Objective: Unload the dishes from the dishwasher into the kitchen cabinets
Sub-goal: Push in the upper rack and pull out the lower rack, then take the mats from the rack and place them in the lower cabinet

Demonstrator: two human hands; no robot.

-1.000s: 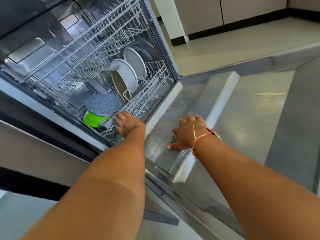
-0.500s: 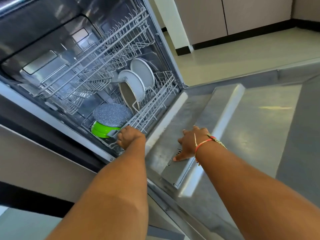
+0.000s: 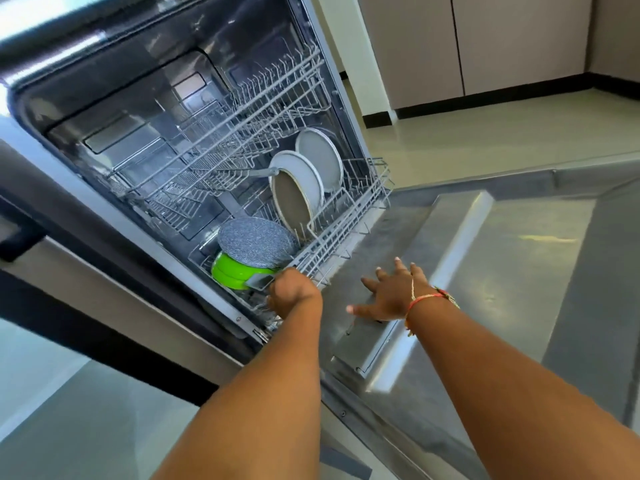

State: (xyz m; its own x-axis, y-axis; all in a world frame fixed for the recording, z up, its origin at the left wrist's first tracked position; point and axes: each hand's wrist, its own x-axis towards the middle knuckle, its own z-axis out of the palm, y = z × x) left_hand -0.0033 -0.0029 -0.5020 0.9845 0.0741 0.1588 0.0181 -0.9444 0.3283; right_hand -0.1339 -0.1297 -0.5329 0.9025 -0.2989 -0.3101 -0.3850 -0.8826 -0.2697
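1. While the dishwasher door [image 3: 485, 258] is lying open, the left hand [image 3: 294, 296] is gripping the front edge of the lower rack [image 3: 349, 216], its fingers curling tightly round the wire rim.
2. The right hand [image 3: 391, 296] is hovering palm-down over the door's inner face, near the edge beside the rack. Its fingers are stretching straight and apart, and I cannot tell whether it is touching the metal.
3. A green pan [image 3: 230, 271] is sitting upside down in the rack's front corner nearest the person, its speckled grey base facing up, just beside the left hand.
4. Pale plates [image 3: 320, 159] are standing on edge toward the rack's far end.
5. The upper rack [image 3: 242, 126] is sitting above them.
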